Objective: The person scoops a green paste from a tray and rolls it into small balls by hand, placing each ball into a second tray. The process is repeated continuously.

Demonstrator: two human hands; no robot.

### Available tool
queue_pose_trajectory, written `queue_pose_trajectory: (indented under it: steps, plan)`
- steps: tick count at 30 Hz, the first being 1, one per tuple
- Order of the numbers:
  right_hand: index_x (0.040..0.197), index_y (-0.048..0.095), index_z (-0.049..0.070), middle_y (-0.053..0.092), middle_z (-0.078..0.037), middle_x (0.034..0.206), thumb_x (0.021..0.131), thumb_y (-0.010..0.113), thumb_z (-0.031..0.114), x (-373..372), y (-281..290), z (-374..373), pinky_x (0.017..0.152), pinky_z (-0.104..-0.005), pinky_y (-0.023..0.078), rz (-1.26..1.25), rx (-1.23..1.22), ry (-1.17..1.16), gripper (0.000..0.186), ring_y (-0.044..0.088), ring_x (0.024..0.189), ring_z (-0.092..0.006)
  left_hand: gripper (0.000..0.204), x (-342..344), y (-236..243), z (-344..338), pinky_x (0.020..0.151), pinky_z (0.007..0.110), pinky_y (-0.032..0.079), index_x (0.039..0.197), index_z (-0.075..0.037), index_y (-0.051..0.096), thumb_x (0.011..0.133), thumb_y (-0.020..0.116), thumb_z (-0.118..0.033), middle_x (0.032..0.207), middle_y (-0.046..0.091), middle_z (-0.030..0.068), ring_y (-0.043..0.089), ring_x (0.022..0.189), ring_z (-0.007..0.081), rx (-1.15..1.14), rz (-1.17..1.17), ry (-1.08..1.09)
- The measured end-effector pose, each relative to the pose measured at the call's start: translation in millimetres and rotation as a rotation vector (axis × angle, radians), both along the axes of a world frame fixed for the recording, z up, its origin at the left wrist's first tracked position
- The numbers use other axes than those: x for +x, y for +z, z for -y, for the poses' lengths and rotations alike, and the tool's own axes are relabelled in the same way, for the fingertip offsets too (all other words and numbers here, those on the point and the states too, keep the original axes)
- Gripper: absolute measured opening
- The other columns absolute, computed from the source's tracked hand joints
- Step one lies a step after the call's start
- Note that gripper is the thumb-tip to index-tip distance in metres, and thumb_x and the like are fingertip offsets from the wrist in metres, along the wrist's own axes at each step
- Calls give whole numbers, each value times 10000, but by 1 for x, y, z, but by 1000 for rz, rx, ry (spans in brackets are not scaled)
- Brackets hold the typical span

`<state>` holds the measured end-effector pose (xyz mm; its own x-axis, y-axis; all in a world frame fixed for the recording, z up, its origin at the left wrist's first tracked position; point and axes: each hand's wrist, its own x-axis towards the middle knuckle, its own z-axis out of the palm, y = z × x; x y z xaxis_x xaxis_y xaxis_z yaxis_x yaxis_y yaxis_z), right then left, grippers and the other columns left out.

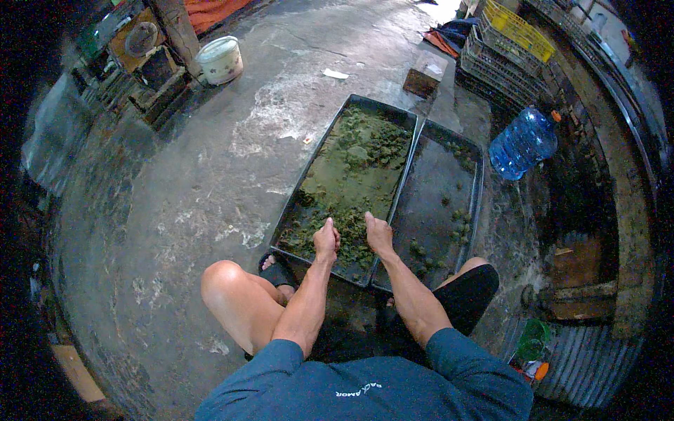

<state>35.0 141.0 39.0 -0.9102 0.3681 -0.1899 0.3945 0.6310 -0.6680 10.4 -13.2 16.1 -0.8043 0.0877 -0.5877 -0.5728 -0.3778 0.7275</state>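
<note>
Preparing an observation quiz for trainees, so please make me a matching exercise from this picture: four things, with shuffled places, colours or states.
Column one
1. Left hand
2. Right-hand tray
3. Large bottle
4. Yellow crate

Column two
A. Blue, with an orange cap
B. On top of a crate stack
C. Dark bottom largely bare, with scattered green clumps
D. Over the more thickly covered left-hand tray

Right pairs: 1-D, 2-C, 3-A, 4-B
</note>
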Motion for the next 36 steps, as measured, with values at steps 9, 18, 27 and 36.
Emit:
queue_pose_trajectory:
  steps: [9,18,27,36]
  plan:
    - [811,516,100,575,-33,729,905,507,321,1,42,-12,441,-235,368,-84,-1229,-332,240,503,522,-112,318,-1,2,3,373,218,331,799,-74,555,909,480,-363,715,545,38,517,546,127,231,57,127]
    - [746,530,64,538,-31,646,877,530,359,-5,-10,-7,475,-280,378,-35,-624,-101,323,469,519,-117,389,-2,14,-16,378,277,335,675,-45,522,923,443,-333,561,491,47,447,443,146,158,-80,-6]
    - [839,532,107,595,-58,835,890,524,377,5,37,-9,485,-237,388,17,-1378,-303,275,525,636,-132,378,0,10,1,362,219,290,728,-79,566,905,471,-399,593,521,27,450,468,111,175,100,57]
    - [711,493,82,512,-39,584,888,517,372,4,3,10,388,-256,319,-18,-815,-214,341,426,437,-121,336,1,-13,-2,431,264,410,762,-28,560,917,454,-306,675,560,82,509,502,160,157,5,-7]
